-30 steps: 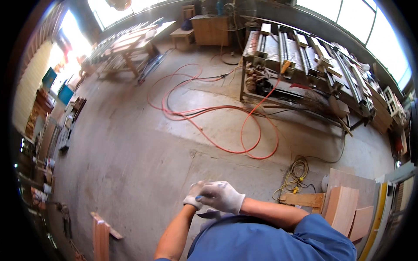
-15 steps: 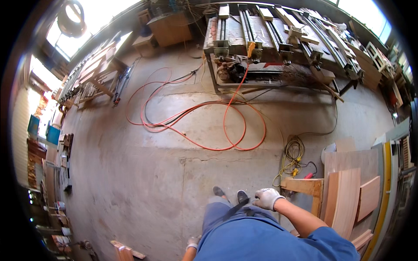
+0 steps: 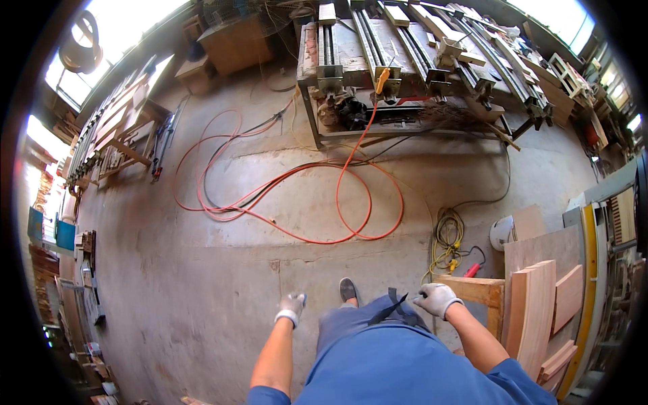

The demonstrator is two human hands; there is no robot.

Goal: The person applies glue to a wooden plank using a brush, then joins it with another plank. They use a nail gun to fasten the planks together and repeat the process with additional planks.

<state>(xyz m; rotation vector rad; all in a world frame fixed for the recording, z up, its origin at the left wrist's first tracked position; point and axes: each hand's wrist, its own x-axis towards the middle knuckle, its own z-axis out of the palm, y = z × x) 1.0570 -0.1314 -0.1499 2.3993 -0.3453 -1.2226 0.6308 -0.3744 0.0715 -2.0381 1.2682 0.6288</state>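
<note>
Both my hands wear pale work gloves. My left hand (image 3: pixel 291 308) hangs over the bare concrete floor, its fingers curled in with no object showing in them. My right hand (image 3: pixel 437 299) is in front of my right hip, loosely closed, and nothing shows in it either. Just beyond it in the picture is a wooden trestle (image 3: pixel 476 289), with no clear contact between them. Black apron ties (image 3: pixel 393 305) hang at my waist between the hands. One dark shoe (image 3: pixel 347 290) shows ahead of my body.
An orange hose (image 3: pixel 317 241) lies looped across the floor ahead. Behind it stands a metal-framed bench (image 3: pixel 337 138) with several clamp rails. To the right are a yellow cable coil (image 3: pixel 447 236), a white bucket (image 3: pixel 501 233) and leaning wooden boards (image 3: pixel 533 297). A rack of timber (image 3: pixel 128 125) stands far left.
My left hand has swung forward and up from beside my body. My right hand has shifted slightly right. The view has moved, and only one shoe shows now instead of two.
</note>
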